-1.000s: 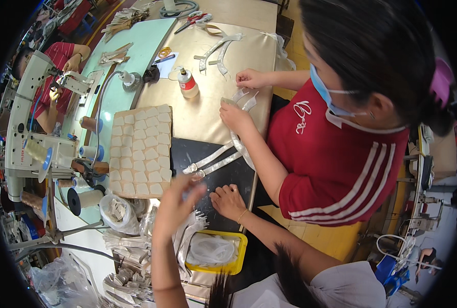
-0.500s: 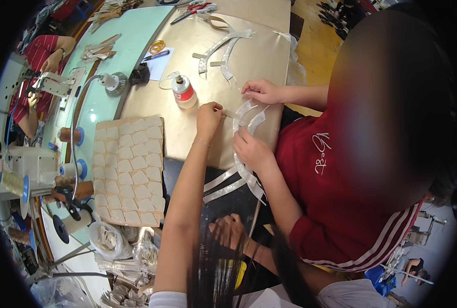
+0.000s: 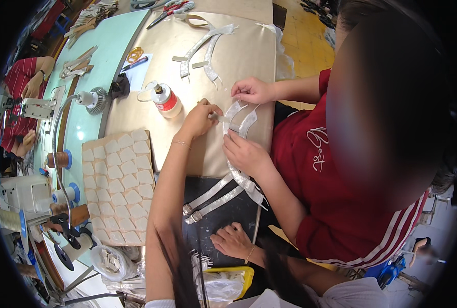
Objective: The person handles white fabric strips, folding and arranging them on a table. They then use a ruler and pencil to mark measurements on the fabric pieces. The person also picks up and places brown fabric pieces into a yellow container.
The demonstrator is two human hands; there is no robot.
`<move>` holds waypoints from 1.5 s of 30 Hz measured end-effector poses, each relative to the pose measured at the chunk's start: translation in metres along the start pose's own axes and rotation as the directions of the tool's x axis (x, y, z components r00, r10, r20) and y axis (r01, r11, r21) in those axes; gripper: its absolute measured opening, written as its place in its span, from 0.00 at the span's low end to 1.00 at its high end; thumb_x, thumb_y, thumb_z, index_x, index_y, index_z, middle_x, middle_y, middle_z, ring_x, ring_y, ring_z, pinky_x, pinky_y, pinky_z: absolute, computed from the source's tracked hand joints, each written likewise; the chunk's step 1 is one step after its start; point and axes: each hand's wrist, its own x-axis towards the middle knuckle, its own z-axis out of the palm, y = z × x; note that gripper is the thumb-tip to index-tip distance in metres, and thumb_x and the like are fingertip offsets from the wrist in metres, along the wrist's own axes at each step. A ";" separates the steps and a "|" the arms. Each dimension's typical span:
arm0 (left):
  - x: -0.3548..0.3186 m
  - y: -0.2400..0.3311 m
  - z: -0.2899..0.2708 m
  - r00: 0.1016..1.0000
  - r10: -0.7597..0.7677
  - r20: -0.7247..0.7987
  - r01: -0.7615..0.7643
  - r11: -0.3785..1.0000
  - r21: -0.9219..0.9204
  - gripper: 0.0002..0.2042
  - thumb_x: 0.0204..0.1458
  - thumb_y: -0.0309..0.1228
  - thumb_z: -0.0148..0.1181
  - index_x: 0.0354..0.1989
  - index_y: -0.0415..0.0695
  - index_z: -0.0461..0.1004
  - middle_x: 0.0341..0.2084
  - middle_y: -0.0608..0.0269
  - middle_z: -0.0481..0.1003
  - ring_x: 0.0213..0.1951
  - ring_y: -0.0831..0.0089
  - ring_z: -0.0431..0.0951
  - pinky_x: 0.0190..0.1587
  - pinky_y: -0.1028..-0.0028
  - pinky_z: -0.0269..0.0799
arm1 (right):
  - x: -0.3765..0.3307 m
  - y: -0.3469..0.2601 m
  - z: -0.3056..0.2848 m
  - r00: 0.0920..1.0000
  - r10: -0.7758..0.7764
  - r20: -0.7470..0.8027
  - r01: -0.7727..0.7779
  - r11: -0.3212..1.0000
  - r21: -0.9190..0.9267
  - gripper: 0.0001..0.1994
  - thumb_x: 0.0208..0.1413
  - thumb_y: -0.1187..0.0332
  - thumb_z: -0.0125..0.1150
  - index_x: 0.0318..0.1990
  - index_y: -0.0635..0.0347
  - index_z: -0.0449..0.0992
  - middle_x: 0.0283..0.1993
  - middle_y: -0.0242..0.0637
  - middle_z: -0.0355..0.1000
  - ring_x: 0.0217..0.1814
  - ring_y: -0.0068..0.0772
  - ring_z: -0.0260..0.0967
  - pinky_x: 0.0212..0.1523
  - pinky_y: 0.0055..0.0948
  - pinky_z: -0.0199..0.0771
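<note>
- The long gold-coloured table (image 3: 136,110) is carrying the work, with a pale green sewing bench (image 3: 92,66) running along its left side and a yellow floor showing at the far right; the room is looking like a busy workshop.
- A co-worker in a red striped top (image 3: 336,205) is sitting at the right, both hands (image 3: 246,154) resting on the curved silver strap pieces (image 3: 241,128) in the middle of the table.
- The wearer's left hand (image 3: 200,119) is reaching far over the table, its fingers (image 3: 215,110) pinching together on a small end of those strap pieces.
- The right hand (image 3: 232,240) is lying near, fingers spread flat on the black mat (image 3: 215,220), holding nothing.
- Judging by this, the joining of the straps is looking only partly done: two buckled silver straps (image 3: 208,200) are lying finished on the mat, while more loose silver strips (image 3: 202,49) are waiting at the far end.
- A tan board of pale cut patches (image 3: 116,187) is sitting at the near left.
- A small red-labelled glue bottle (image 3: 166,98) is standing just left of the reaching hand.
</note>
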 end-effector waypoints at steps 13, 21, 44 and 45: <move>-0.001 -0.004 -0.009 0.985 0.160 0.062 -0.167 0.978 0.123 0.13 0.47 0.20 0.64 0.41 0.49 0.81 0.39 0.59 0.71 0.42 0.59 0.76 0.46 0.64 0.72 | -0.004 0.003 0.005 0.999 -0.022 0.035 0.022 1.000 0.016 0.12 0.52 0.62 0.63 0.44 0.45 0.74 0.35 0.25 0.63 0.39 0.28 0.63 0.49 0.38 0.60; -0.007 -0.002 -0.013 0.957 0.282 0.063 -0.289 0.934 0.209 0.13 0.49 0.23 0.63 0.44 0.50 0.79 0.42 0.61 0.73 0.40 0.59 0.78 0.43 0.62 0.74 | 0.000 0.002 0.003 1.000 0.008 0.028 -0.009 0.999 0.041 0.10 0.52 0.62 0.62 0.41 0.49 0.76 0.35 0.30 0.64 0.41 0.33 0.63 0.50 0.43 0.60; -0.010 -0.007 -0.015 0.912 0.399 0.090 -0.402 0.832 0.383 0.11 0.51 0.26 0.58 0.42 0.53 0.80 0.40 0.66 0.73 0.32 0.62 0.79 0.32 0.63 0.74 | 0.004 0.011 0.002 1.000 -0.008 0.006 0.008 0.999 0.035 0.10 0.49 0.62 0.61 0.39 0.47 0.78 0.38 0.30 0.69 0.43 0.34 0.64 0.52 0.46 0.57; -0.012 -0.006 -0.015 0.910 0.403 0.097 -0.406 0.819 0.406 0.11 0.52 0.26 0.58 0.43 0.53 0.80 0.40 0.65 0.73 0.31 0.62 0.79 0.32 0.64 0.74 | 0.004 0.010 0.002 1.000 -0.012 0.007 0.012 0.999 0.031 0.10 0.49 0.62 0.61 0.39 0.47 0.78 0.38 0.29 0.69 0.43 0.33 0.64 0.52 0.45 0.57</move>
